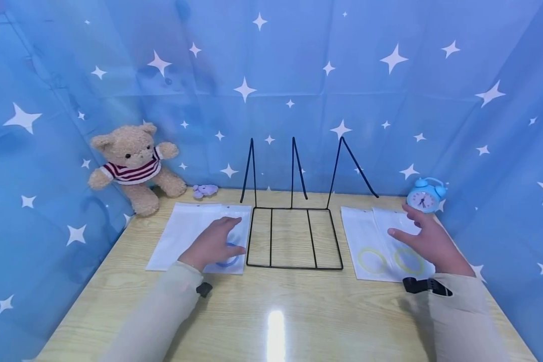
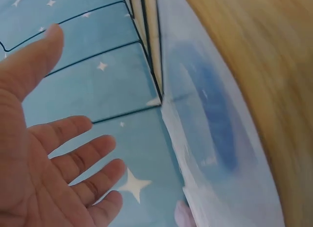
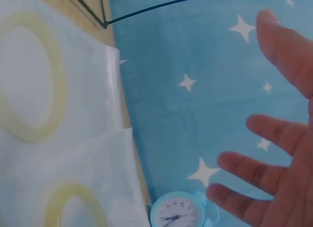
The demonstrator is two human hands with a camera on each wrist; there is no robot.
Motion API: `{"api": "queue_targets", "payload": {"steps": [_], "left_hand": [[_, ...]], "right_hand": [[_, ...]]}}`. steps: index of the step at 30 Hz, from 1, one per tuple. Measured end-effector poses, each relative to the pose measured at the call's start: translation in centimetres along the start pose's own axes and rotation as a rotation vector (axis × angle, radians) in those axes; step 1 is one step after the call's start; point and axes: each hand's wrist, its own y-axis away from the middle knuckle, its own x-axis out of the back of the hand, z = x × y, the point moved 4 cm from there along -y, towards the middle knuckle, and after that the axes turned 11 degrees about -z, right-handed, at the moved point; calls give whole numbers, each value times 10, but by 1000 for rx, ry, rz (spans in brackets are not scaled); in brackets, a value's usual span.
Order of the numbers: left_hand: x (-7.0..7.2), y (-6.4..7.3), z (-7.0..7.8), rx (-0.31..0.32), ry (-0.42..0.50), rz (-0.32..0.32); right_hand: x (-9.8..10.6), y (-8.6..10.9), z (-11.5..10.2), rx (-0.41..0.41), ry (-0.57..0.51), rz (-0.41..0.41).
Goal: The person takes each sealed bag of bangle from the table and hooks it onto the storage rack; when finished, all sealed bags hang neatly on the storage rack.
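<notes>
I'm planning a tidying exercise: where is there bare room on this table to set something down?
Widest: the near tabletop, between the sleeves, in front of the wire rack. A thin strip lies between rack and yellow-ringed packets. Crowded: left, with teddy bear, purple toy and white packets; right, with clock and yellow-ringed packets.

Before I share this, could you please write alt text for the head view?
A left hand and right hand hover, open, near white bags flanking a wire rack on a table. A blue ring shows at left, yellow rings at right; behind are a teddy, left, and clock, right.
</notes>
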Motion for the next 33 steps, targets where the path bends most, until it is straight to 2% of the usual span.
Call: {"api": "queue_targets", "payload": {"steps": [6, 11, 15, 22, 33], "left_hand": [[-10, -13, 10, 31, 34, -47], [-16, -20, 15, 68, 68, -73], [-20, -23, 17, 60, 78, -91], [-28, -22, 21, 43, 42, -127], [-31, -26, 21, 79, -35, -149]], "right_hand": [[-3, 3, 9, -19, -46, -20], [0, 5, 15, -1, -88, -23], [1, 7, 16, 1, -82, -13], [2, 15, 22, -40, -69, -53], [11, 19, 48, -115, -21, -96]]}}
